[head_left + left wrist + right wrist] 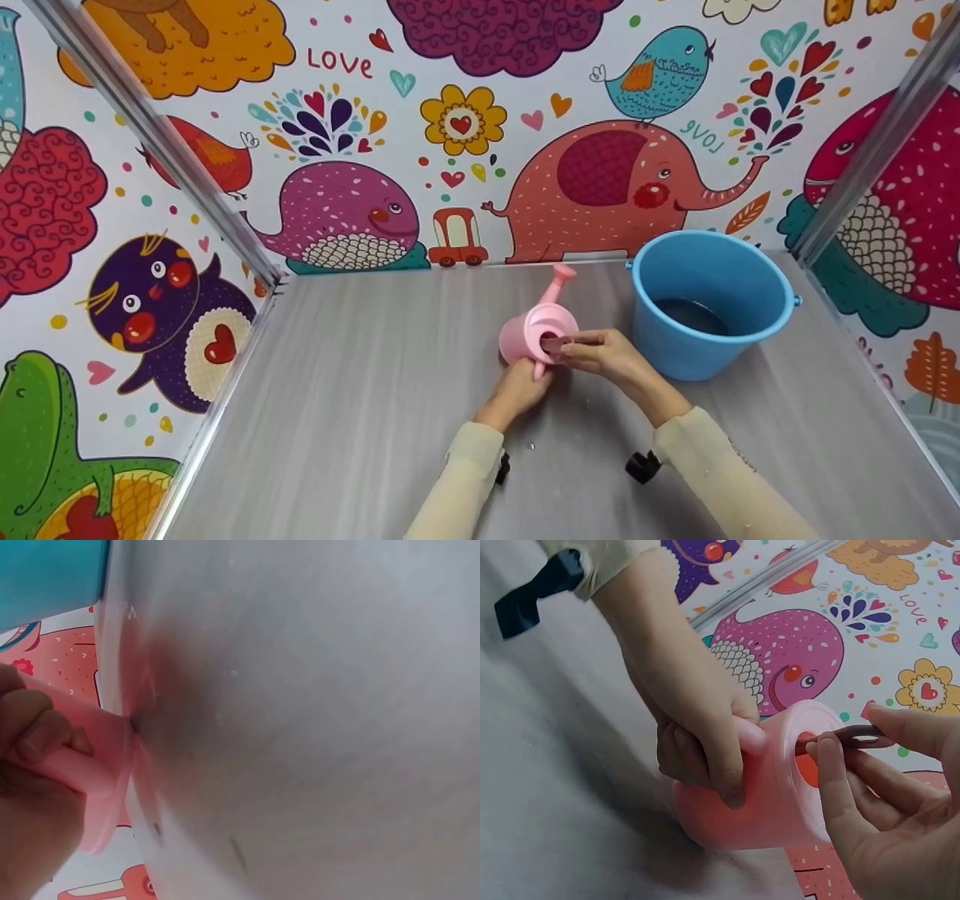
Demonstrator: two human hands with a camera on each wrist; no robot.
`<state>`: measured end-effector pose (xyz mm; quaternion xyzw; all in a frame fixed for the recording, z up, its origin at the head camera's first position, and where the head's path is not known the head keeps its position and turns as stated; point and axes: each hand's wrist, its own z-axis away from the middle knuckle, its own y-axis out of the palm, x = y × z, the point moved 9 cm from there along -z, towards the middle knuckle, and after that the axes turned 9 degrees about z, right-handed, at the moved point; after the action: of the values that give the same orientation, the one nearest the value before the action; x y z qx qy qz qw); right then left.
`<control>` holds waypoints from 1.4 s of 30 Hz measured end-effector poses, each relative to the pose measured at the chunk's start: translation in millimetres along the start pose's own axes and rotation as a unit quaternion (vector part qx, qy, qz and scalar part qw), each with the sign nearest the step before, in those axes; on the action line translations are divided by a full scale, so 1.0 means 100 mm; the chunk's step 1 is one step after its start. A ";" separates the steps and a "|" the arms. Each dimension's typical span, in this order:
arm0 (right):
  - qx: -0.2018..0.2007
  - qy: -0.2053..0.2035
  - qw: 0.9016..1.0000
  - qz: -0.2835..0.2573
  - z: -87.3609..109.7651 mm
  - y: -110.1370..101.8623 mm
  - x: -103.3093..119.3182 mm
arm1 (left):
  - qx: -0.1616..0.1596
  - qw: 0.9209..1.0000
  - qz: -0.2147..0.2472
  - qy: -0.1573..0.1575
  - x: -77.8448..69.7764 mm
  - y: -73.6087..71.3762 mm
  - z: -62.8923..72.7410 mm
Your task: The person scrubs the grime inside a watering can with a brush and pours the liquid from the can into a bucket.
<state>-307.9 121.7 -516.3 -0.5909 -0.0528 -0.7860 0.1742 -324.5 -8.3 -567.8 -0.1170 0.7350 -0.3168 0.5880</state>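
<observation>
A small pink watering can (516, 339) stands on the grey table, its opening tipped toward me and its spout (555, 289) pointing away. My left hand (517, 390) grips the can's handle (79, 769), fingers curled around it. At the opening, my right hand (609, 360) pinches a thin, dark reddish-brown piece (859, 736) between thumb and fingers. One end of that piece reaches into the can's mouth; I cannot tell what it is. Orange-red shows inside the opening in the right wrist view.
A light blue bucket (697, 356) stands right of the can, close to my right forearm, with something dark at its bottom. Water drops (532, 446) dot the table (360, 405). Cartoon-printed walls (465, 67) with metal edge strips enclose the back and sides.
</observation>
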 end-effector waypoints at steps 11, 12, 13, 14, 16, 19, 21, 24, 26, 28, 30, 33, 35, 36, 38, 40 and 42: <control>-0.021 0.023 0.991 -0.133 0.15 -0.07 -0.05 | -0.012 1.000 0.018 -0.005 0.01 -0.01 0.00; -0.022 0.025 0.990 -0.140 0.17 -0.08 -0.05 | -0.011 1.000 0.017 -0.008 0.01 -0.01 0.00; -0.021 0.026 0.989 -0.144 0.17 -0.08 -0.05 | -0.010 1.000 0.017 -0.013 0.02 -0.02 0.00; -0.020 0.027 0.988 -0.148 0.17 -0.08 -0.05 | -0.008 1.000 0.016 -0.017 0.03 -0.02 0.00; -0.020 0.028 0.988 -0.153 0.18 -0.07 -0.05 | -0.007 1.000 0.018 -0.021 0.05 -0.02 0.00; -0.016 0.025 0.987 -0.158 0.17 -0.05 -0.05 | -0.010 1.000 0.014 -0.015 0.04 -0.01 0.01; -0.014 0.020 0.986 -0.163 0.16 -0.04 -0.04 | -0.014 1.000 0.007 -0.005 0.02 -0.01 0.01; -0.009 0.015 0.984 -0.177 0.13 0.00 -0.04 | -0.016 1.000 0.001 0.003 -0.01 -0.01 0.01; -0.012 0.015 0.983 -0.183 0.10 0.01 -0.06 | -0.012 1.000 0.001 -0.001 -0.02 0.00 0.01; -0.018 0.020 0.983 -0.180 0.06 0.02 -0.09 | -0.009 1.000 0.002 -0.006 -0.02 0.02 0.00; -0.024 0.023 0.985 -0.171 0.03 0.04 -0.11 | -0.005 1.000 -0.001 -0.012 -0.02 0.03 0.00; -0.027 0.023 0.989 -0.147 0.00 0.07 -0.12 | -0.004 1.000 -0.002 -0.019 -0.01 0.03 0.01; -0.026 0.015 0.991 -0.131 -0.02 0.08 -0.11 | -0.005 1.000 -0.001 -0.023 0.00 0.02 0.02; -0.027 0.009 0.993 -0.115 -0.03 0.08 -0.10 | -0.005 1.000 0.000 -0.026 0.01 0.02 0.02; -0.035 -0.011 0.997 -0.075 -0.03 0.07 -0.08 | -0.004 1.000 0.001 -0.029 0.02 0.01 0.02; -0.059 -0.045 0.997 -0.026 -0.03 0.04 -0.04 | -0.004 1.000 0.008 -0.029 0.02 0.00 0.01; -0.090 -0.094 0.991 0.036 -0.01 0.01 0.03 | -0.005 0.999 0.014 -0.030 0.03 0.00 0.01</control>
<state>-309.6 120.0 -513.6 -0.6773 0.0235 -0.7214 0.1427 -324.4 -10.2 -569.6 -0.1188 0.7203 -0.3015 0.6133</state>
